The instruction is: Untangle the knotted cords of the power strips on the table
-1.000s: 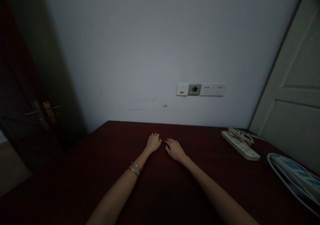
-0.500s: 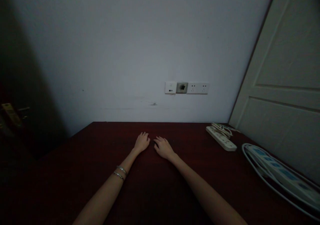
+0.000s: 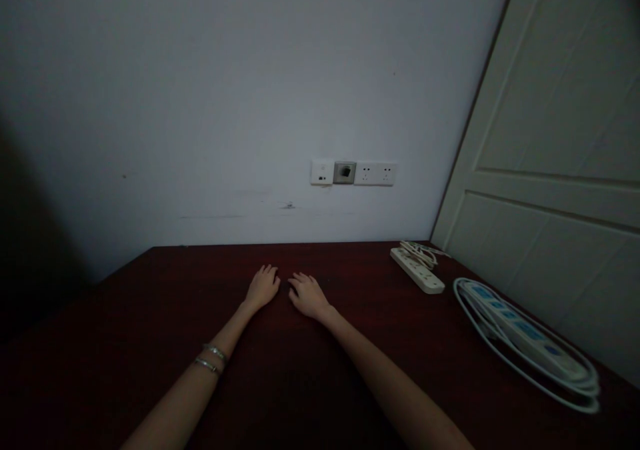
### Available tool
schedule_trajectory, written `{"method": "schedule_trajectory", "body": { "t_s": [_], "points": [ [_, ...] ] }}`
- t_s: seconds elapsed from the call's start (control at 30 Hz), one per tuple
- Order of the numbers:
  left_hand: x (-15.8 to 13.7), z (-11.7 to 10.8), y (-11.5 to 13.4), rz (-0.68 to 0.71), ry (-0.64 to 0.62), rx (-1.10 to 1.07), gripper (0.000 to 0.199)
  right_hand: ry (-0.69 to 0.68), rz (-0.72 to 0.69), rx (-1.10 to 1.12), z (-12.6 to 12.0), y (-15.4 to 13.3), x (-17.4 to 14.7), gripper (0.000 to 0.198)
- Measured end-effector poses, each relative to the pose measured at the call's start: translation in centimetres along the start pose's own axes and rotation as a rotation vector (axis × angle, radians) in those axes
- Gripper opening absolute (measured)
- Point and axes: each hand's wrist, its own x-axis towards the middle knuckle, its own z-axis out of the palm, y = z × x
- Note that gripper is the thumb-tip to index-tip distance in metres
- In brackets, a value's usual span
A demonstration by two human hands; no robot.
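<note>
My left hand (image 3: 263, 287) lies palm down on the dark red table (image 3: 280, 383), fingers stretched forward and holding nothing. Two silvery bracelets (image 3: 211, 358) circle that forearm. Close by on its right, my right hand (image 3: 308, 295) also rests palm down with its fingers apart and nothing in them. A small gap separates the two hands. Of the loose things on the table, a white power strip (image 3: 417, 271) with its bundled cord is nearest to my right hand, some way off to the right.
A larger power strip with blue sockets (image 3: 525, 330) lies within its coiled white cable at the right. Wall sockets (image 3: 375, 174) and a grey outlet (image 3: 345, 172) sit on the pale wall behind the table. A white panelled door (image 3: 545, 237) borders the right side.
The view has turned to the right, so the hands, power strips and sockets all appear farther left. Both hands stay flat in the same place on the table.
</note>
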Motion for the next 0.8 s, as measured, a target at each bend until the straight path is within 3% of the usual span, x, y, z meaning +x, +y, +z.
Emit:
{"method": "schedule_trajectory", "body": {
  "t_s": [0.1, 0.23, 0.33, 0.43, 0.6, 0.8],
  "points": [
    [0.0, 0.0, -0.1, 0.007, -0.003, 0.008, 0.040, 0.070, 0.042, 0.020, -2.1, 1.6, 1.0, 0.042],
    [-0.1, 0.0, -0.1, 0.018, 0.003, 0.014, 0.042, 0.279, 0.279, -0.028, -8.9, 7.4, 1.4, 0.046],
    [-0.2, 0.0, -0.1, 0.014, 0.015, 0.012, 0.043, 0.416, 0.509, -0.112, -14.5, 13.3, -0.9, 0.053],
    [-0.2, 0.1, -0.1, 0.014, 0.026, 0.007, 0.042, 0.474, 0.741, -0.177, -17.6, 18.3, -4.4, 0.061],
    [0.0, 0.4, -0.3, 0.028, 0.027, -0.003, 0.042, 0.404, 0.968, -0.157, -17.3, 23.2, -8.4, 0.082],
    [0.0, 0.6, -0.5, 0.024, 0.032, -0.015, 0.042, 0.312, 1.042, -0.147, -15.4, 25.2, -9.0, 0.091]
  ]
}}
